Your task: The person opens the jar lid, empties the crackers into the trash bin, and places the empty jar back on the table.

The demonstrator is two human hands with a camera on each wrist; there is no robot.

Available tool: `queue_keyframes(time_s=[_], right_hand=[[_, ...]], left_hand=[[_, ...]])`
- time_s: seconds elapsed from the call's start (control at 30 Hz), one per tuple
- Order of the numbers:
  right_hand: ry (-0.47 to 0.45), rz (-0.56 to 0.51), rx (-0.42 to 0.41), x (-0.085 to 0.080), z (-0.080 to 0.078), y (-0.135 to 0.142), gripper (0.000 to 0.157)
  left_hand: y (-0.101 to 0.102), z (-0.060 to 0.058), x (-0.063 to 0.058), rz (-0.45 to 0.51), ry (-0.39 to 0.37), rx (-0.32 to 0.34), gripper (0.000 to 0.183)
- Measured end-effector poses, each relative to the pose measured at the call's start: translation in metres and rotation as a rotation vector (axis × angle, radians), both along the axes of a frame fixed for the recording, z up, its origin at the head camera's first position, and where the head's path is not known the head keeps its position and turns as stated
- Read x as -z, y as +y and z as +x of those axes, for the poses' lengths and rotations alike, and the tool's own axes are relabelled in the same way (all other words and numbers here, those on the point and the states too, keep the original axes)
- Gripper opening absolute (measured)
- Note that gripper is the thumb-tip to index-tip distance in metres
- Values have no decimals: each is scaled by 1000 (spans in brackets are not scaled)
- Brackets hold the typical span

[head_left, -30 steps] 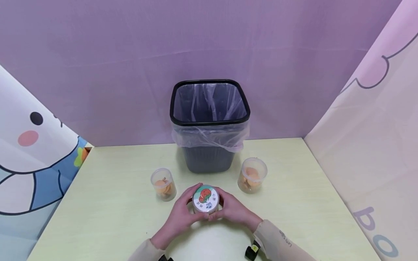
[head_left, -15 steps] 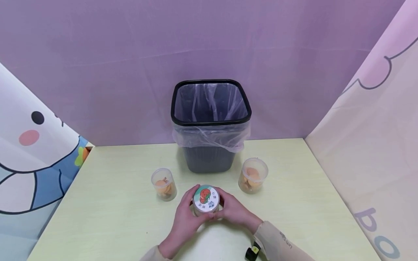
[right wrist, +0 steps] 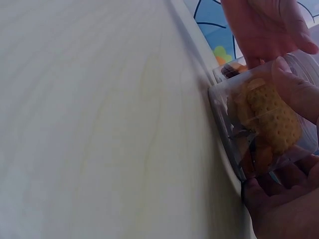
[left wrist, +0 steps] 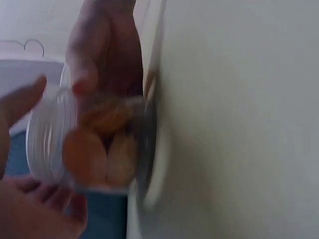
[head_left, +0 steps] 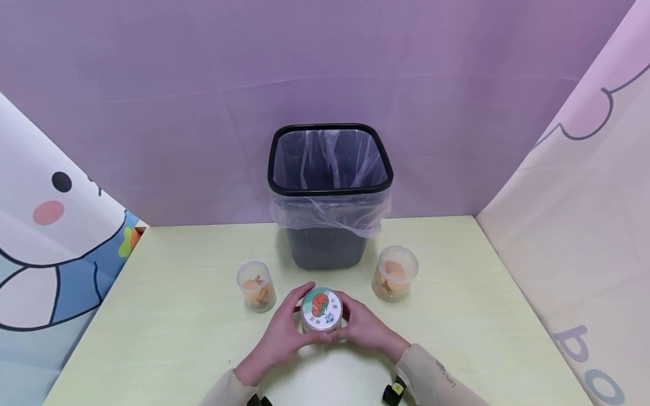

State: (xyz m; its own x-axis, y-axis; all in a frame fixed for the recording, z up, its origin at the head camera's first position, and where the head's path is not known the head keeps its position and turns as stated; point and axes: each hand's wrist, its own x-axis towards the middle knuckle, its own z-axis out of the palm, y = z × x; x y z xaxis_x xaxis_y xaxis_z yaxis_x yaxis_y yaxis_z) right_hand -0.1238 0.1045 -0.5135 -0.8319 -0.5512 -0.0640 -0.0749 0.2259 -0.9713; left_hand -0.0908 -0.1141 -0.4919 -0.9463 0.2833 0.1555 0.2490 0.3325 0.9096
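A clear plastic jar point(right wrist: 239, 107) stands on the table between my hands, with cookies point(right wrist: 274, 117) inside. Its round lid point(head_left: 320, 309) carries a white and green label with a red fruit picture. My left hand point(head_left: 284, 330) curves round the lid, thumb on the near side and fingers on the far side. From the other side my right hand point(head_left: 368, 327) grips the jar body, its thumb point(right wrist: 294, 89) pressed along the wall in the right wrist view.
Two lidless clear jars with orange-brown pieces flank the hands: a narrower jar point(head_left: 257, 293) left, a wider jar point(head_left: 394, 276) right. Behind stands a dark bin point(head_left: 327, 248) with a plastic liner. Printed cloth point(head_left: 45, 237) hangs at the sides, purple cloth point(head_left: 203, 113) at the back.
My left hand has turned at the lid and swung back, its wrist moving right and then left. The lid's label shifts slightly in angle. My right hand stays on the jar.
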Motion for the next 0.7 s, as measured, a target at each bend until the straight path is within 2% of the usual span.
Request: queue_keyframes(time_s=[0.17, 0.3, 0.53, 0.7], right_hand=[[-9, -24, -17, 0, 0, 1, 89], [1, -25, -28, 1, -1, 1, 88], [5, -30, -29, 2, -1, 1, 87], [-8, -36, -24, 3, -2, 1, 86]], left_hand=[[-11, -14, 1, 23, 0, 153, 100], [-17, -23, 0, 21, -8, 248, 98], [-25, -35, -3, -12, -8, 355, 97], [-30, -42, 0, 32, -51, 427, 94]])
